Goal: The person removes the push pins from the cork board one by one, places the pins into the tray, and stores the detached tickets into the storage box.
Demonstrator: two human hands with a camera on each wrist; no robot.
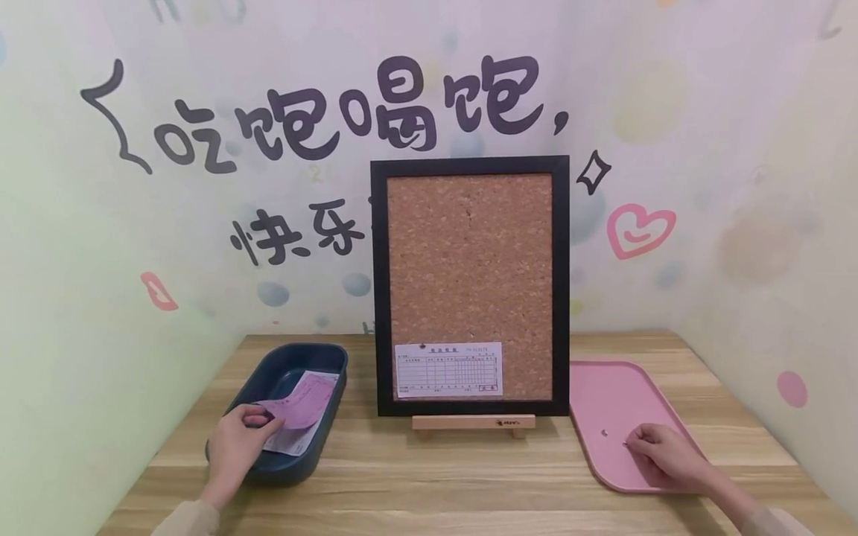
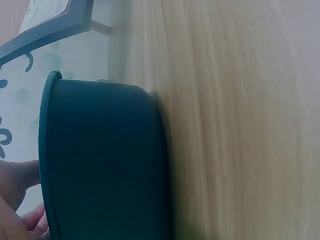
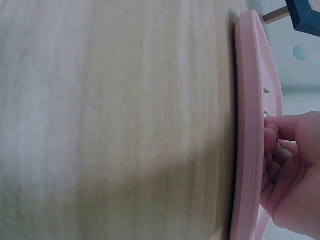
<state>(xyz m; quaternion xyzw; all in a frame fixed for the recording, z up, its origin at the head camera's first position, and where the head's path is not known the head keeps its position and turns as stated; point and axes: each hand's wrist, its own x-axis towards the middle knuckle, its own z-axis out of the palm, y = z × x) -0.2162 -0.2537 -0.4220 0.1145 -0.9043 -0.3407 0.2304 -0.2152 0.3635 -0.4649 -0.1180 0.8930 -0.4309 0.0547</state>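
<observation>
My left hand [image 1: 240, 447] pinches a pink printed paper slip [image 1: 304, 408] by its near left corner, and the slip bends upward. Beneath it, a white slip [image 1: 284, 445] lies in the dark blue bin [image 1: 342, 372]. In the left wrist view the bin's wall [image 2: 107, 160] hides most of the hand [image 2: 15, 200]. Over the pink tray [image 1: 617, 387], my right hand [image 1: 666, 454] has thumb and index finger together on a small silver thumbtack [image 1: 626, 444]. Another thumbtack [image 1: 605, 432] lies on the tray just left of the fingertips; the right wrist view shows this loose tack [image 3: 266, 91] too.
A black-framed corkboard [image 1: 469, 260] stands on a small wooden easel [image 1: 472, 422] at the table's middle. One white printed form [image 1: 447, 370] is tacked at its lower left. Behind the wooden table [image 1: 375, 484] rises a wall [image 1: 737, 149] with painted lettering.
</observation>
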